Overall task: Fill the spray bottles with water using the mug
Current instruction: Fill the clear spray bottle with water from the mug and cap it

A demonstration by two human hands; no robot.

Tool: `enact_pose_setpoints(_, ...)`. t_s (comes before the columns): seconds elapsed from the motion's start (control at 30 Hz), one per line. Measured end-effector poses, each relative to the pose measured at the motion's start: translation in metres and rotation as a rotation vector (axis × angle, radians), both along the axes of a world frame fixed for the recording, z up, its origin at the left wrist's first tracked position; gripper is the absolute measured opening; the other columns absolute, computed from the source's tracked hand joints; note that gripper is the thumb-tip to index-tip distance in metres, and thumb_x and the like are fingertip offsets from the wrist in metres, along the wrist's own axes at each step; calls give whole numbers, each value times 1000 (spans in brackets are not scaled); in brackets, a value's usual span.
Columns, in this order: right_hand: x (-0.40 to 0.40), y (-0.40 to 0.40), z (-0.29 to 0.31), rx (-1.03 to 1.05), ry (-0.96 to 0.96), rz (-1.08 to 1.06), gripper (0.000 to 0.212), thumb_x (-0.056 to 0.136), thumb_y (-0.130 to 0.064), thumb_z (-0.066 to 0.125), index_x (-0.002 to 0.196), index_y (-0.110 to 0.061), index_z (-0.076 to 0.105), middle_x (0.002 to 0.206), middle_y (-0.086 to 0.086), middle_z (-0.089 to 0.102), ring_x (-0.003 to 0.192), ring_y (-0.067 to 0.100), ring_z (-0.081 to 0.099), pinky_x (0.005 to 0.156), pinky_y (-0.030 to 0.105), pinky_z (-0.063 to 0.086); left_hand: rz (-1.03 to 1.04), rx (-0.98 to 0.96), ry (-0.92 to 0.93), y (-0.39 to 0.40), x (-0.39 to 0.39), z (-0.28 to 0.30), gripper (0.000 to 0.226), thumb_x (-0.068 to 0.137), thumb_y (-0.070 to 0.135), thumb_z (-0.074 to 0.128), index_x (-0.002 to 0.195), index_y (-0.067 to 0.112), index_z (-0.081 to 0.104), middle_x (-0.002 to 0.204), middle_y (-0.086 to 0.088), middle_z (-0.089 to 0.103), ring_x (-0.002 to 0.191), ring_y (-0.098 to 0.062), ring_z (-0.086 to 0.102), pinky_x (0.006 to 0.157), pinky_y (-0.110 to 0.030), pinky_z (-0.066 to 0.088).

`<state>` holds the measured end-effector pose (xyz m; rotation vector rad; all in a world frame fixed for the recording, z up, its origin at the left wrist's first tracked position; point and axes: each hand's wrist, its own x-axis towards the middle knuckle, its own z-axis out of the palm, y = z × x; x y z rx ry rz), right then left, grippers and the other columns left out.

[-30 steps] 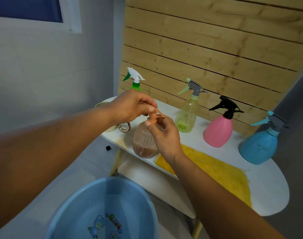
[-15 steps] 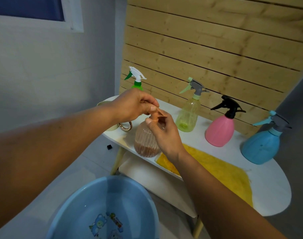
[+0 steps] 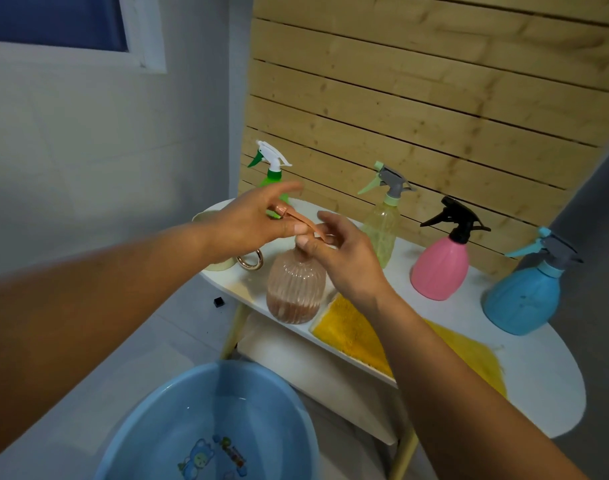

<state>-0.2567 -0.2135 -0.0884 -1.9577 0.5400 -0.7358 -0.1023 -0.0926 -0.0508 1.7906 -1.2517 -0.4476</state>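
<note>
- Left hand (image 3: 258, 220) pinches the peach spray head (image 3: 298, 221) between thumb and fingers, its other fingers spread.
- Right hand (image 3: 344, 258) holds the neck of the ribbed brown bottle (image 3: 295, 289), which stands on the tabletop (image 3: 538, 368) just below both hands.
- Mug (image 3: 215, 263) sits under the left wrist.
- Pink bottle (image 3: 440, 268) and blue bottle (image 3: 521, 299) stand right of the right hand.
- Basin (image 3: 206, 420) of water lies below the left arm.

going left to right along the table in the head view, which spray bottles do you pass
green bottle → ribbed brown bottle → pale yellow-green bottle → pink bottle → blue bottle
</note>
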Motion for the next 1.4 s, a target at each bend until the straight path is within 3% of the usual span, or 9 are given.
enact_pose_setpoints(0.07, -1, -5, 15, -136, 51, 75, 18, 91, -34, 74, 105, -23, 76, 87, -4, 77, 89, 14, 71, 90, 46, 55, 49, -6, 162, 5, 5, -12, 106, 77, 40, 88, 162, 40, 25, 129, 9, 63, 113, -8, 68, 95, -31, 53)
enact_pose_setpoints(0.17, 8, -11, 30, -218, 177, 62, 9, 91, -33, 73, 95, -27, 79, 79, -11, 77, 82, 9, 72, 85, 45, 56, 78, 51, 264, 8, 4, -28, 125, 61, 45, 94, 162, 34, 22, 137, 4, 64, 121, -12, 66, 98, -39, 56)
enact_pose_setpoints(0.33, 16, -17, 55, -394, 391, -11, 16, 90, -43, 71, 84, -30, 78, 73, -20, 73, 70, 8, 65, 66, 31, 49, 108, 150, 294, -1, -4, -42, 117, 67, 30, 98, 160, 20, 27, 139, -1, 58, 121, -13, 63, 101, -36, 55)
enact_pose_setpoints(0.5, 31, -27, 91, -490, 452, -101, 25, 89, -42, 69, 70, -28, 76, 68, -16, 72, 73, 9, 64, 75, 32, 48, 170, 113, 318, -18, 5, -34, 126, 68, 29, 98, 164, 23, 17, 147, -3, 50, 123, -17, 58, 87, -34, 52)
enact_pose_setpoints(0.6, 46, -42, 124, -561, 488, -106, 27, 88, -40, 70, 66, -25, 76, 67, -6, 69, 65, 14, 56, 73, 32, 42, 159, 153, 284, -31, 14, -31, 117, 67, 34, 99, 160, 20, 30, 138, 0, 59, 122, -19, 62, 92, -37, 55)
enact_pose_setpoints(0.8, 88, -76, 164, -660, 554, -142, 15, 84, -36, 78, 85, -21, 77, 77, -6, 66, 93, 23, 66, 90, 41, 55, 133, 70, 304, -73, 19, -30, 69, 75, 13, 93, 132, 21, 54, 109, 11, 65, 97, -6, 63, 69, -10, 49)
enact_pose_setpoints(1.0, 116, -104, 149, -664, 690, -162, 23, 85, -33, 79, 96, -13, 77, 88, 3, 71, 99, 27, 66, 96, 47, 52, 204, 156, 301, -105, 32, -45, 74, 85, 8, 85, 148, 14, 48, 127, 1, 62, 112, -19, 59, 92, -28, 46)
enact_pose_setpoints(1.13, 125, -120, 132, -687, 759, -193, 26, 86, -34, 79, 102, -15, 72, 94, 2, 72, 100, 26, 65, 98, 47, 50, 216, 215, 416, -116, 42, -57, 100, 89, -1, 77, 167, 17, 16, 160, -7, 42, 139, -28, 52, 116, -41, 44)
enact_pose_setpoints(1.4, 138, -138, 111, -760, 837, -230, 29, 86, -36, 77, 105, -18, 66, 97, 0, 69, 96, 26, 64, 94, 41, 45, 135, 245, 522, -135, 46, -69, 87, 89, -5, 71, 162, 20, 31, 138, -5, 64, 122, -24, 65, 108, -39, 53)
